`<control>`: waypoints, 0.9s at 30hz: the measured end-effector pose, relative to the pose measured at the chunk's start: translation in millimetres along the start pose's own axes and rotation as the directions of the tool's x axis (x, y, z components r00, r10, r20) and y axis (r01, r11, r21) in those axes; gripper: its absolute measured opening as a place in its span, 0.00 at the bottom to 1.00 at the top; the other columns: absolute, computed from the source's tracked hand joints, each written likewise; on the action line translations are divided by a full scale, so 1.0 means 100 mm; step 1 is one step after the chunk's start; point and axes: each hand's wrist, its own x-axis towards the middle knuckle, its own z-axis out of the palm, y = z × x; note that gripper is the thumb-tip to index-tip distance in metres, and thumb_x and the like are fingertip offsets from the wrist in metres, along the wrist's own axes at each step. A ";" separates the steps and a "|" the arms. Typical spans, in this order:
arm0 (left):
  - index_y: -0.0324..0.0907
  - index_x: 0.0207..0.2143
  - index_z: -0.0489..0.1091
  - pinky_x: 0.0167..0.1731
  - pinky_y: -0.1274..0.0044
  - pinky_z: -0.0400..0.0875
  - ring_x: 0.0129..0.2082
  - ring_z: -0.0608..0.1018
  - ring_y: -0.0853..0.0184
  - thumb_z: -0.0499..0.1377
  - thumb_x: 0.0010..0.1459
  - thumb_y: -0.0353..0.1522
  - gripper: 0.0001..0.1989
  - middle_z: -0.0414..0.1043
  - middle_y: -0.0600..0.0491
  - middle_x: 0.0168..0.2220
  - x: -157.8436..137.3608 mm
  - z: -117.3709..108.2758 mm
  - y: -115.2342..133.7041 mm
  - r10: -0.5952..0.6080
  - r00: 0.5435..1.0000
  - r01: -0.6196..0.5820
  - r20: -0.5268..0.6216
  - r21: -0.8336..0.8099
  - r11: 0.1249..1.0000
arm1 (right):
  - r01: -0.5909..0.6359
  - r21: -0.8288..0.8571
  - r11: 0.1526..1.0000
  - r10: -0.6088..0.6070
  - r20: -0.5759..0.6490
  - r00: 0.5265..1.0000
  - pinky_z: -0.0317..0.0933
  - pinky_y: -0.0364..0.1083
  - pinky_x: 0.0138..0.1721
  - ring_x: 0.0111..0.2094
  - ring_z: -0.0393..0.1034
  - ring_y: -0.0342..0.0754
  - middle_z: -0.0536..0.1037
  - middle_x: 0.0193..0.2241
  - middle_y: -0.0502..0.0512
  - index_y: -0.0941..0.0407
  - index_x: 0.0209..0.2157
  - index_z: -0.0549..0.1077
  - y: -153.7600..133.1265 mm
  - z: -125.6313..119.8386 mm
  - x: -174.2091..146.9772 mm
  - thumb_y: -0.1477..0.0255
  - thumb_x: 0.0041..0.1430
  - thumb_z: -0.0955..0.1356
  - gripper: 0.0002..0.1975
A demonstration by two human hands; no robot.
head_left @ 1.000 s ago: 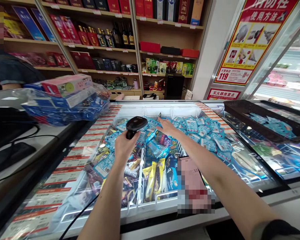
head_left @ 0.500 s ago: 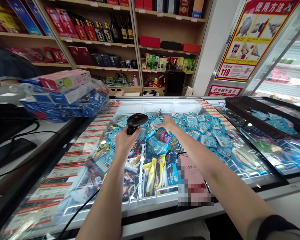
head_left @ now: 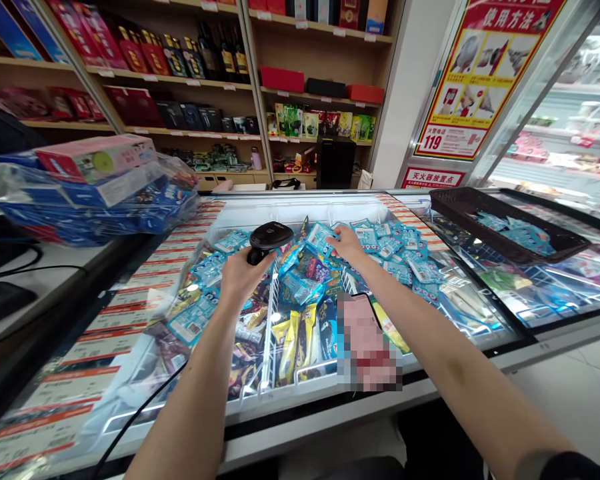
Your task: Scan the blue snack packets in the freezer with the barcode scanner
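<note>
My left hand (head_left: 240,277) is wrapped round the handle of a black barcode scanner (head_left: 271,235), its head above the glass-topped freezer. To the right, my right hand (head_left: 349,245) pinches a light-blue packet (head_left: 320,238) by its right side. A printed label on the packet faces me, and the scanner head is a little to its left. Many similar blue packets (head_left: 390,245) lie spread beyond and to the right of my right hand. More blue packets (head_left: 193,321) lie left of my left wrist. A phone (head_left: 363,320) with a pink screen rests near the front edge, below my right forearm.
The freezer (head_left: 240,427) holds wrapped ice creams (head_left: 300,340) in white wire baskets. A dark tray (head_left: 555,250) with blue packets stands at right. Bagged blue boxes (head_left: 100,193) sit at left. The scanner's cable (head_left: 140,417) runs along my left forearm. Stocked shelves (head_left: 180,130) stand behind.
The view has swung right, so things appear further left. My right hand has lifted a packet, whose label now shows more plainly. The scanner stays in my left hand.
</note>
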 end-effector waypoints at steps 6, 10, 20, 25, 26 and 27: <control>0.40 0.30 0.71 0.20 0.78 0.62 0.18 0.72 0.66 0.63 0.47 0.49 0.20 0.69 0.54 0.18 -0.02 0.07 0.17 0.011 0.995 0.003 0.103 -0.131 0.991 | 0.055 0.329 0.943 -0.034 -0.066 0.997 0.73 0.52 0.35 0.28 0.78 0.52 0.75 0.27 0.49 0.58 0.54 0.65 0.37 -0.25 -0.22 0.66 0.60 0.66 0.22; 0.40 0.28 0.70 0.19 0.78 0.61 0.16 0.69 0.69 0.64 0.48 0.48 0.20 0.67 0.55 0.17 -0.06 0.16 0.38 0.038 0.983 0.016 0.177 -0.289 0.957 | 0.110 0.390 0.914 -0.064 -0.128 0.990 0.74 0.51 0.38 0.35 0.79 0.53 0.74 0.29 0.50 0.56 0.49 0.68 0.52 -0.29 -0.29 0.62 0.59 0.66 0.19; 0.40 0.26 0.67 0.18 0.78 0.56 0.16 0.66 0.72 0.63 0.50 0.45 0.17 0.64 0.56 0.16 -0.27 0.31 0.69 0.037 0.960 0.079 0.277 -0.394 0.916 | 0.058 0.465 0.883 -0.029 -0.069 0.997 0.73 0.51 0.42 0.38 0.80 0.51 0.74 0.29 0.49 0.54 0.44 0.63 0.60 -0.23 -0.24 0.71 0.60 0.63 0.10; 0.40 0.27 0.67 0.19 0.78 0.56 0.16 0.66 0.72 0.62 0.51 0.46 0.17 0.64 0.56 0.16 -0.31 0.28 0.70 0.039 0.954 0.087 0.298 -0.397 0.914 | 0.044 0.486 0.873 -0.020 -0.055 0.998 0.73 0.51 0.43 0.37 0.80 0.51 0.74 0.30 0.49 0.54 0.43 0.63 0.58 -0.21 -0.27 0.72 0.60 0.63 0.09; 0.40 0.27 0.67 0.19 0.78 0.56 0.16 0.66 0.71 0.62 0.51 0.46 0.17 0.64 0.57 0.16 -0.31 0.28 0.68 0.040 0.953 0.086 0.301 -0.393 0.916 | 0.050 0.500 0.864 -0.024 -0.058 0.998 0.73 0.51 0.43 0.37 0.80 0.51 0.73 0.30 0.49 0.54 0.43 0.62 0.58 -0.21 -0.27 0.72 0.60 0.63 0.09; 0.40 0.28 0.68 0.20 0.78 0.57 0.16 0.66 0.71 0.63 0.50 0.45 0.17 0.65 0.57 0.16 -0.30 0.29 0.66 0.040 0.950 0.089 0.309 -0.390 0.917 | 0.055 0.513 0.857 -0.026 -0.063 0.998 0.73 0.51 0.42 0.36 0.80 0.51 0.73 0.29 0.48 0.54 0.42 0.62 0.58 -0.21 -0.28 0.72 0.59 0.63 0.08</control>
